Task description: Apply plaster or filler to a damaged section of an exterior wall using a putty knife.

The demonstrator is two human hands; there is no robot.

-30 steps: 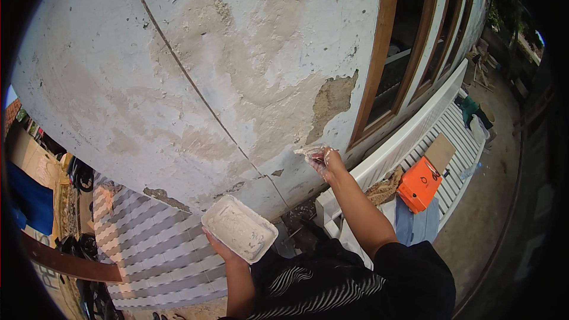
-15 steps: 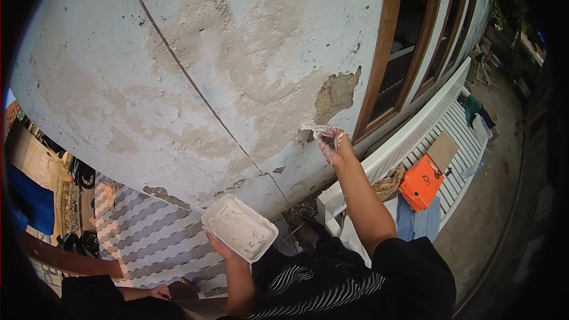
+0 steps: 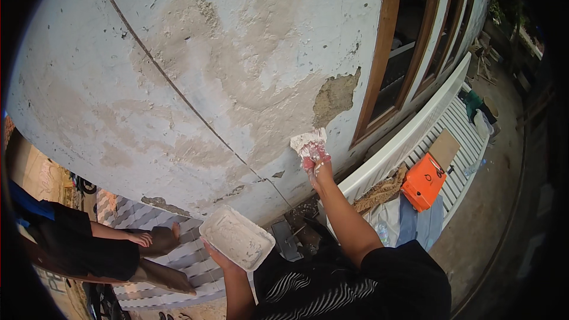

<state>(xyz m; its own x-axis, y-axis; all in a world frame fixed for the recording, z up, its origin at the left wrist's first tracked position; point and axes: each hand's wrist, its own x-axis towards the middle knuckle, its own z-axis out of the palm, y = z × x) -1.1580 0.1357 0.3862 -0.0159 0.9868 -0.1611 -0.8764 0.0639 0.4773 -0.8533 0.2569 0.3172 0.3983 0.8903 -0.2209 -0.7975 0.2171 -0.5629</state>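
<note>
My left hand grips a white rectangular plastic tub smeared with pale filler, held low in front of me. My right hand is closed around a red-handled scraper, whose plaster-caked blade lies against or very near the wall. Around it the white wall carries beige patches of filler, a dark crack running diagonally and an exposed grey-brown patch just above the blade.
Wood-framed windows line the wall at right. Below them a white slatted bench holds an orange bag, board, and cloths. At lower left another person in dark clothes is on a patterned tiled floor.
The scraper rose toward the bare patch, then dropped slightly and turned its broad blade into view. The other person has come further into view from the lower left. The tub stays low.
</note>
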